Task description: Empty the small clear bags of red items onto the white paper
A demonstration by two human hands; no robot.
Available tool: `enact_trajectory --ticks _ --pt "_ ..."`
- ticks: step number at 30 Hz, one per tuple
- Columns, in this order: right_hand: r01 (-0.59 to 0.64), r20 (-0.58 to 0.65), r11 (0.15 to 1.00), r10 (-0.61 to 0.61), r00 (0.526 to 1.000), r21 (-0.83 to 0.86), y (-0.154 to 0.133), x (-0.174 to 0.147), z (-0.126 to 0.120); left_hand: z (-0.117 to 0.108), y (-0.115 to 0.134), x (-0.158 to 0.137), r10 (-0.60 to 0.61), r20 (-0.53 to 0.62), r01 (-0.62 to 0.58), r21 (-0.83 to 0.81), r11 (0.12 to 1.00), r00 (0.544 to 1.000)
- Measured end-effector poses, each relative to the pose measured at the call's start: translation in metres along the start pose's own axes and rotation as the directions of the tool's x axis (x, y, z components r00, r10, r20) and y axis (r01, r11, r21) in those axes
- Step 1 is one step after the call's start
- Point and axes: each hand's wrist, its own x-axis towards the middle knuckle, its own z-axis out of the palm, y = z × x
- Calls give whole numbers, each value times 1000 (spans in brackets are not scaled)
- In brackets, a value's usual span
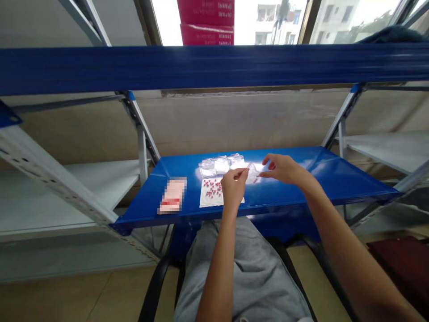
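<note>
Pinched in the fingers of my left hand (233, 185) is a small clear plastic bag (251, 175) with a few red pieces in its lower part. My right hand (283, 169) is at the bag's right side, thumb and forefinger apart, the lower fingertip at or touching the bag's edge. Under my left hand lies a white sheet (209, 203) with many small red bead-like pieces (213, 188) scattered on it. My left hand covers part of the sheet. Behind it, several flat clear bags (221, 164) lie in a row.
A blurred-out pale item with a red band (172, 195) lies on the left of the blue shelf (301, 197). A blue beam (214, 67) crosses above, with red boxes (207, 22) behind it. Metal uprights (144, 125) flank the shelf.
</note>
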Motion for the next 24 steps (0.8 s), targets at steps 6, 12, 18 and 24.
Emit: enact_trajectory --ticks 6,12,18,24 --pt "-97 77 878 69 995 469 -67 -29 39 -27 7 -24 126 -62 -128 -15 992 990" --pt "-70 -3 744 96 995 664 -67 -37 87 -42 9 -30 139 36 -142 100 985 990" --pt "5 -33 726 24 999 688 -53 -44 85 -47 9 -30 137 162 -149 67 987 977" --pt "65 -29 715 -62 998 696 -53 -47 83 -55 19 -31 97 183 -104 31 994 978"
